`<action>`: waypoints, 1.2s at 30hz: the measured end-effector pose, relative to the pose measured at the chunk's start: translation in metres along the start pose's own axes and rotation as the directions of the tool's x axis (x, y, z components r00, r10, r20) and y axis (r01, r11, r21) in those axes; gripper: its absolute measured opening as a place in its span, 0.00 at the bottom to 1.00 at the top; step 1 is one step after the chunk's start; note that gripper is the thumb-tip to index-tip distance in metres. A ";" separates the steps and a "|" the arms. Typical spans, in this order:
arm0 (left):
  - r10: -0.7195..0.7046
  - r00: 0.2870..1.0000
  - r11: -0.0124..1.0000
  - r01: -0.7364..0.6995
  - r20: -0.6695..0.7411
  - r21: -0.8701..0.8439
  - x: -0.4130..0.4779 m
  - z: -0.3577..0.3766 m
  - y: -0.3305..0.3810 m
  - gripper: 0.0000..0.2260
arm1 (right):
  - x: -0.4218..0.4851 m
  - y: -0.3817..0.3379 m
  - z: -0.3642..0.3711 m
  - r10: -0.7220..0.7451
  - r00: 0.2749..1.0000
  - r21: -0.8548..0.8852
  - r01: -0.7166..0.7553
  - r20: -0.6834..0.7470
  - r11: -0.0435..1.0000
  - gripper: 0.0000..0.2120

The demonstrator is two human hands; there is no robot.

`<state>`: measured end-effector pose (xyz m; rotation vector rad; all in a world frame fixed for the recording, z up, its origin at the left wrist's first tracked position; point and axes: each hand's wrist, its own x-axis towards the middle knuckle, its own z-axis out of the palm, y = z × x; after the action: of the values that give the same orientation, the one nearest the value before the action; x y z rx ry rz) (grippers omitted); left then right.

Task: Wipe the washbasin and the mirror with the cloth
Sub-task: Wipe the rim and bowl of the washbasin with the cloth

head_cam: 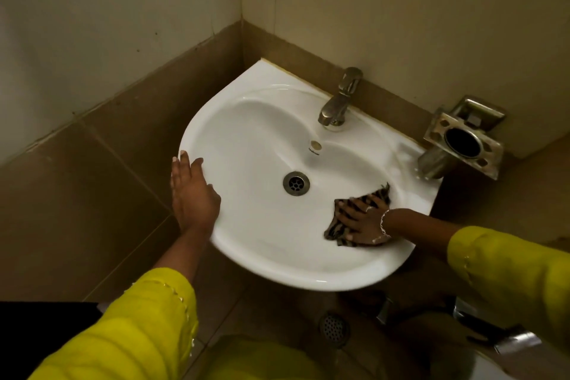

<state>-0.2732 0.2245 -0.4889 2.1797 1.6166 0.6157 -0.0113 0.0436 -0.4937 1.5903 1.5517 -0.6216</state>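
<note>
A white washbasin (pixel 259 133) is fixed in the corner of the tiled walls, with a metal drain (pixel 296 183) in its bowl. My left hand (pixel 191 191) rests on the basin's left rim, fingers straight. Inside the bowl at the right, my right hand (pixel 362 219) presses a dark striped cloth (pixel 377 193) flat against the basin wall with spread fingers. The cloth pokes out above and below the hand. No mirror is in view.
A metal tap (pixel 339 102) stands at the basin's back edge. A metal wall holder (pixel 462 139) with a round hole juts out right of the basin. A floor drain (pixel 334 328) and a shiny metal fitting (pixel 512 339) lie below.
</note>
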 end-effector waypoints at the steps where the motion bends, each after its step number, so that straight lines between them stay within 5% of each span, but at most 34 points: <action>1: 0.000 1.000 1.000 0.000 -0.004 -0.004 0.000 0.000 0.000 0.23 | -0.002 -0.007 -0.001 -0.047 0.999 0.036 0.047 0.018 0.998 0.29; 6: -0.009 0.999 1.000 0.009 -0.045 -0.010 0.001 0.002 -0.002 0.22 | -0.009 -0.051 -0.021 -0.283 0.959 0.304 0.270 0.002 0.914 0.28; 12: -0.020 0.999 0.999 0.018 -0.045 -0.031 0.002 0.005 -0.003 0.20 | 0.018 -0.097 -0.054 -0.412 0.885 0.517 0.463 -0.218 0.720 0.31; 16: -0.035 0.997 0.992 0.027 -0.063 -0.121 0.001 0.002 0.000 0.28 | 0.054 -0.128 -0.078 -0.393 0.772 0.505 0.628 -0.500 0.592 0.53; 22: -0.067 0.993 0.976 0.045 -0.100 -0.211 -0.001 0.002 0.001 0.34 | 0.102 -0.141 -0.122 -0.242 0.614 0.397 0.713 -0.751 0.578 0.42; 30: -0.036 0.994 0.991 0.022 -0.105 -0.134 0.000 0.005 0.001 0.35 | 0.150 -0.117 -0.178 -0.071 0.535 0.240 0.490 -0.842 0.838 0.38; 33: -0.036 0.995 0.993 0.024 -0.096 -0.116 0.000 0.006 -0.001 0.40 | 0.165 -0.092 -0.194 -0.016 0.552 0.175 0.292 -0.834 0.940 0.33; 36: -0.039 0.995 0.993 0.028 -0.090 -0.113 0.000 0.006 -0.002 0.38 | 0.166 -0.056 -0.200 0.139 0.479 0.163 0.009 -0.866 0.987 0.32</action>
<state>-0.2710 0.2246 -0.4952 2.0677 1.6199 0.7873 -0.0827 0.2970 -0.5300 2.2594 2.1740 0.2523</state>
